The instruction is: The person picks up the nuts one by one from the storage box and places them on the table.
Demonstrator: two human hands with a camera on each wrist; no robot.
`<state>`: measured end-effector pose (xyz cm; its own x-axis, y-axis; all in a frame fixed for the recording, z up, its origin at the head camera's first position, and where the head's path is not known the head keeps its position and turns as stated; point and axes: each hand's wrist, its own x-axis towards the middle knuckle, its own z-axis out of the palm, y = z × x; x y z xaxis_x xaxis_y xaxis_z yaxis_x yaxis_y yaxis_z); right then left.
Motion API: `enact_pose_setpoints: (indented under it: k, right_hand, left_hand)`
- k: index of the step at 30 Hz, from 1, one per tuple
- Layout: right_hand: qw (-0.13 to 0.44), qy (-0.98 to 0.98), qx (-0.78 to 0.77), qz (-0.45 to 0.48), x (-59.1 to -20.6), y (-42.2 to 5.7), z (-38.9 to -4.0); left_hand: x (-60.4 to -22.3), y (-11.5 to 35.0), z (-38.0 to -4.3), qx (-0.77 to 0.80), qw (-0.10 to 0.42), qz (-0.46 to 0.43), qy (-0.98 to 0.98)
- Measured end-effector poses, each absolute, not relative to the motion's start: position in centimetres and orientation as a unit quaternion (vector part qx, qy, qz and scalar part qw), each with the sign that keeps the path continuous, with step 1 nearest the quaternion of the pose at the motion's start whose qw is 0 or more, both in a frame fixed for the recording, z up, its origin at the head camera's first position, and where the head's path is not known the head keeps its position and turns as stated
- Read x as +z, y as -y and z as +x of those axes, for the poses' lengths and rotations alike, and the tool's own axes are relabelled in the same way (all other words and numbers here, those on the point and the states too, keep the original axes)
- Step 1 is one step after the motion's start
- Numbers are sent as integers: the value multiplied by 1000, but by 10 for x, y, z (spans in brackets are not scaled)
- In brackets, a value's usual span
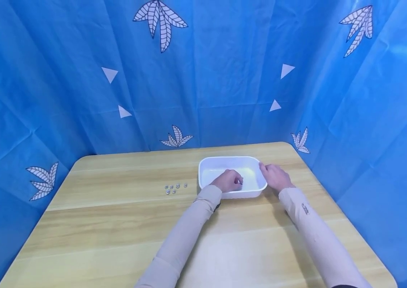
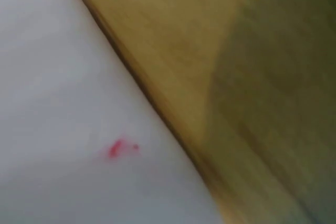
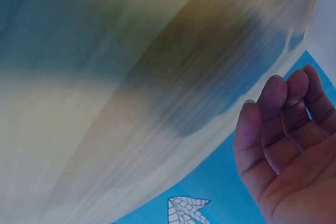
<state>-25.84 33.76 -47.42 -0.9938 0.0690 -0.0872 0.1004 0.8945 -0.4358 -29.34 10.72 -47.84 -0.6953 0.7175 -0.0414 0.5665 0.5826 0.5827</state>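
A white plastic basin [image 1: 233,195] stands on the wooden table. My left hand [image 1: 227,181] reaches over its near rim, the fingers curled down inside it. A tiny dark grey piece shows at those fingertips, too small to name. My right hand [image 1: 276,177] holds the basin's right rim, the thumb over the edge. In the right wrist view, the fingers of the right hand [image 3: 286,145] are slightly bent. To the left of the basin lie several small, silvery round pieces [image 1: 177,186]. The left wrist view has only sleeve and table, no hand.
The wooden table [image 1: 117,224] has rounded corners. A blue curtain [image 1: 232,120] with leaf and triangle prints hangs behind it and along both sides. A pale sleeve [image 1: 185,236] covers the left forearm; another sleeve [image 1: 322,236] covers the right.
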Motion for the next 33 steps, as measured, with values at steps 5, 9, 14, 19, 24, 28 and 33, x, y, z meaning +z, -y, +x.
enact_pose_setpoints:
  k: [5,9,14,19,24,28,33]
  right_hand:
    - [39,-972,-227,47,-477,-338,-254]
    - [39,-971,-230,49,-477,-337,-253]
    - [34,-971,-230,47,-478,-337,-254]
    - [27,-972,-231,43,-479,-338,-255]
    - [27,-972,-229,43,-480,-337,-256]
    - [25,-972,-230,42,-479,-335,-256]
    - [26,-972,-230,41,-477,-335,-258]
  left_hand:
    - [-477,-107,-289,267,142,352,-886]
    - [-475,-106,-284,263,143,341,-891]
    - [-479,-106,-288,260,147,339,-892]
    - [-485,-106,-293,256,145,351,-889]
    - [-484,-106,-292,248,156,358,-887]
    - [-482,-106,-292,242,157,362,-887]
    - [-483,-106,-296,244,135,382,-881]
